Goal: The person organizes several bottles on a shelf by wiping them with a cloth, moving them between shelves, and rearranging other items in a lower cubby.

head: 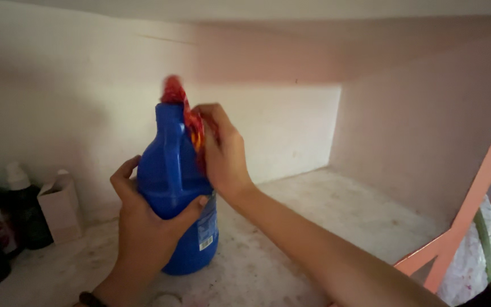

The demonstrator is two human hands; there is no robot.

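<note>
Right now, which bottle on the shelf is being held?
The big blue bottle with the handle: the left hand grips its body, the right hand presses a red cloth to it. The dark bottles at far left stand untouched.

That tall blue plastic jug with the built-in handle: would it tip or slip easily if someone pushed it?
The tall blue plastic jug looks rigid, so it should hold its shape. It is tall and narrows toward the neck, so a push high up might tip it. The left hand wraps its smooth body while the right hand presses a red cloth against it.
</note>
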